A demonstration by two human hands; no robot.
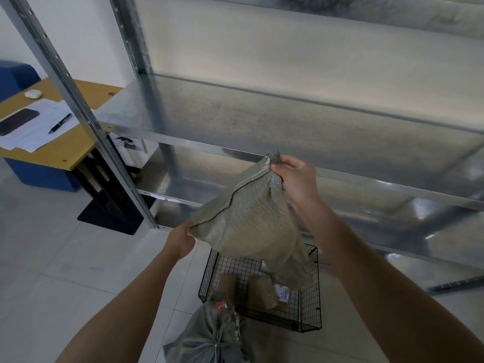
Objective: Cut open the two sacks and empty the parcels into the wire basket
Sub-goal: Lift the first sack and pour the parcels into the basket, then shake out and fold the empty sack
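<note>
While both hands hold it up by its stitched seam, the beige-grey woven plastic sack (251, 224) hangs tilted over the black wire-mesh basket (311, 297), with its lower end dipping inside the basket's rim. The right hand (296, 179) is the higher one, its fingers curled tightly round the seam's upper corner. The left hand (180, 239) sits lower and to the left, gripping the other corner from beneath. A white thread runs along the seam between the two grips. Whether the hanging end is cut open cannot be told, as it faces away.

The basket stands on the pale tiled floor (65, 271), just in front of the galvanised steel shelving unit (262, 113). Inside it lie several brown paper-wrapped parcels (262, 294), one of them bearing a white printed label (284, 294).

Nearer the person, a second, darker grey sack (209, 339) stands tied at the neck, its top overlapping the basket's near-left corner.

Off to the left stands a light wooden desk (65, 148). It carries loose white papers (31, 132), a black pen (60, 123), a black phone (17, 121) and a small white case (33, 94).
</note>
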